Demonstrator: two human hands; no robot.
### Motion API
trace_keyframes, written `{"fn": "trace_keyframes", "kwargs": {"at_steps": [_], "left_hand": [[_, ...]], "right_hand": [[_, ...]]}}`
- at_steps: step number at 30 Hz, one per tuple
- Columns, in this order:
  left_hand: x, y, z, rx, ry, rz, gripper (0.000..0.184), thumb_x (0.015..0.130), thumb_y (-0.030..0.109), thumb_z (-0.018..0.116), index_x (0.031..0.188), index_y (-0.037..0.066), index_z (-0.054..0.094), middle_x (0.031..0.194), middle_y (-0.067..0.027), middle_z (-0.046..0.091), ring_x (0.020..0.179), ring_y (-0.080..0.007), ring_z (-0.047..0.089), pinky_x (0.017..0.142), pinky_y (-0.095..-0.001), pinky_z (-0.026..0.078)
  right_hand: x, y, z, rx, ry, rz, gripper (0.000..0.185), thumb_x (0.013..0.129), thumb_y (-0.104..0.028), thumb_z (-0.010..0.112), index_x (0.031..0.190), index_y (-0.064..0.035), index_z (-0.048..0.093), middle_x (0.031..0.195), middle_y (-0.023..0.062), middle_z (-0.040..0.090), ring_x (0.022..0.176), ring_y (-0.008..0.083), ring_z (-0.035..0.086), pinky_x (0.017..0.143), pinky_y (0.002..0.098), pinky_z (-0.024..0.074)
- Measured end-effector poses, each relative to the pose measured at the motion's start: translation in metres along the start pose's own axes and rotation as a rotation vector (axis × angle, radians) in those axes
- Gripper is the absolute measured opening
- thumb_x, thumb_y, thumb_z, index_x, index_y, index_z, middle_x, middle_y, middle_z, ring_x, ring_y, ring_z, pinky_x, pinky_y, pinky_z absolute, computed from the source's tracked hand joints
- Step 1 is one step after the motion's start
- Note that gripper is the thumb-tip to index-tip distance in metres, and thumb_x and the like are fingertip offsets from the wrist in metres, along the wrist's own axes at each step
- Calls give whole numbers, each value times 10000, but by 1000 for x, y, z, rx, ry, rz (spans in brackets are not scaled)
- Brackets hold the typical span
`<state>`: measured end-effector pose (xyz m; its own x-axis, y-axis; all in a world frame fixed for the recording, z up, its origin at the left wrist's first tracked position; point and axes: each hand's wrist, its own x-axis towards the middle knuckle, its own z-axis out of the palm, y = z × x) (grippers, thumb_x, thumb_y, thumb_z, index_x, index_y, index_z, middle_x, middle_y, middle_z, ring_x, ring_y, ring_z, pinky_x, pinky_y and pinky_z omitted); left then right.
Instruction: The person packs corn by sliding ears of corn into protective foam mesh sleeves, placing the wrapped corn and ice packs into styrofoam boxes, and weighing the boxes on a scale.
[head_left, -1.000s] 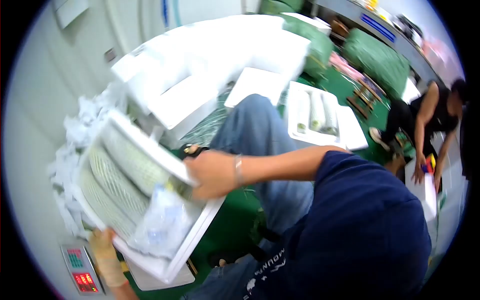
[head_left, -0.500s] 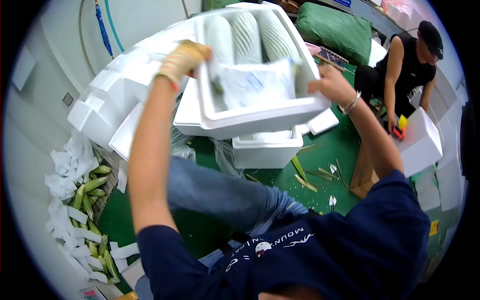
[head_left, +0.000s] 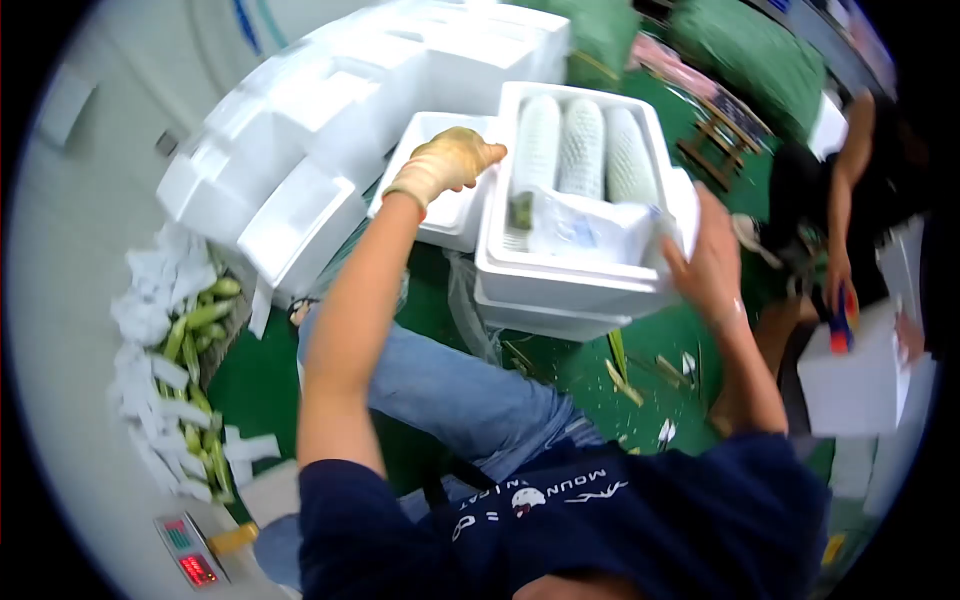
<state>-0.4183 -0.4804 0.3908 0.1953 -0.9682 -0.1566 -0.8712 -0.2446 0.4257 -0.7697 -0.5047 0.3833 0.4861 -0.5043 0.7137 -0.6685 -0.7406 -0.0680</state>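
Note:
A white foam box (head_left: 580,278) rests on another foam box (head_left: 550,318). Inside lie three pale cylindrical pieces in foam netting (head_left: 582,150), with a white, blue-marked plastic pack (head_left: 590,228) across their near ends. My left hand (head_left: 448,165), in a cream glove, hovers over a second, open foam box (head_left: 445,215). Its fingers are loosely bent, the foremost reaching the filled box's left rim. My bare right hand (head_left: 712,255) is at the filled box's right side, fingers stretched out and thumb apart by the near corner. A white foam piece (head_left: 684,210) shows between that hand and the box.
Stacked foam boxes (head_left: 340,110) line the left and back. Corn cobs (head_left: 190,350) and white foam strips (head_left: 150,290) lie at left, above a digital scale (head_left: 190,550). At right, another person (head_left: 840,190) holds a tape dispenser (head_left: 842,325) against a foam box (head_left: 850,375).
The filled box has come down onto the lower foam box. My left hand has loosened from its rim, and my right hand's fingers have straightened. The view has shifted.

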Motion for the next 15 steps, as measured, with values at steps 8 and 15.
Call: {"fn": "trace_keyframes", "kwargs": {"at_steps": [8,15], "left_hand": [[-321,-56,-73,-126,628,-238,206,835,74,514,996,-23,599,1128,-120,593,960,-242,599,836,-287,468],[-575,-18,49,-448,1603,-1126,341,911,237,544,1116,-33,587,955,-93,651,788,-115,588,744,-237,459]], "right_hand": [[-14,-215,60,1477,-437,37,283,729,22,566,1010,25,532,901,132,586,771,209,589,693,286,460],[18,-297,373,-32,-613,87,614,754,-443,586,1148,24,536,1163,222,530,1061,335,530,890,401,435]]}}
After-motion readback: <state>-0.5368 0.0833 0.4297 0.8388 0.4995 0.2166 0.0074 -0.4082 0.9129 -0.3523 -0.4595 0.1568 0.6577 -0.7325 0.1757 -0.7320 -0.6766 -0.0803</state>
